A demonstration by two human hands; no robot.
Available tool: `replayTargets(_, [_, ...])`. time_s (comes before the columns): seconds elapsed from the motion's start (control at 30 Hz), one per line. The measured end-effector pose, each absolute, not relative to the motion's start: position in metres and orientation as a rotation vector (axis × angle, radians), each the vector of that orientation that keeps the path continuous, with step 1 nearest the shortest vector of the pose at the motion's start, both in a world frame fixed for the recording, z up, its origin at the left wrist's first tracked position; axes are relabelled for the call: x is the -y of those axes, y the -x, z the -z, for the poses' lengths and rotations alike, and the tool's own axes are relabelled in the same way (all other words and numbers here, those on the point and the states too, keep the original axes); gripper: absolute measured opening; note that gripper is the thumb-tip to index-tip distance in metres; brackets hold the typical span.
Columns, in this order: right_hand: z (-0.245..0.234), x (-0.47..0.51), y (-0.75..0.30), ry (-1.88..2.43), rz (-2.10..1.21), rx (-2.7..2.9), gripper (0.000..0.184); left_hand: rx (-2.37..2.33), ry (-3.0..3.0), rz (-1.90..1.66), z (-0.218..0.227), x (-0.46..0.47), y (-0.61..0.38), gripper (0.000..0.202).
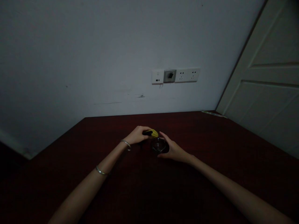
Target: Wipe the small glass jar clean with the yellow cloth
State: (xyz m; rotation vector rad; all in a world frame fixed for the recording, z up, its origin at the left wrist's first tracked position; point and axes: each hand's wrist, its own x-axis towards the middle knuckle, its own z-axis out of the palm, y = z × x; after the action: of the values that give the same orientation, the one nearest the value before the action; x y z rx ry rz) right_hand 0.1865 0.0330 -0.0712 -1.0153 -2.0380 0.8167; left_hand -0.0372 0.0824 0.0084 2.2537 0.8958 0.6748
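In the head view my left hand (pixel 138 135) is closed on a small yellow-and-black object (pixel 154 133). Its yellow end points to the right, and its exact kind is too dark to make out. Just below and to the right of it, a small clear glass container (pixel 158 145) is on the dark red table. My right hand (pixel 175 151) curves around the right side of this glass, thumb at the near side and fingers at the far side. The yellow end is close above the glass rim; whether they touch I cannot tell. What the glass contains is not visible.
The dark red tabletop (pixel 112 130) meets a pale wall (pixel 105 56) at its far edge. Sockets and a switch (pixel 176 75) are set in the wall. A whitish panelled door (pixel 268 84) stands at the right. A thin flat strip (pixel 213 114) lies near the back right corner.
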Motion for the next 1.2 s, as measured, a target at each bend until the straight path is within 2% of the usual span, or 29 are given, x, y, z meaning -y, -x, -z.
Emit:
replayTargets(0.47, [0.07, -0.028, -0.185, 1.071, -0.709, 2.052, 0.101, -0.914, -2.508, -0.411, -0.022, -0.053, 0.037, 0.034])
replayTargets(0.7, [0.068, -0.026, -0.181, 1.115, -0.677, 2.049, 0.095, -1.044, -2.863, -0.118, -0.036, -0.036, 0.031, 0.033])
replayTargets(1.2, [0.065, -0.025, -0.179, 1.149, -0.649, 2.047, 0.085, -1.164, -3.068, 0.218, -0.051, 0.014, 0.008, 0.024])
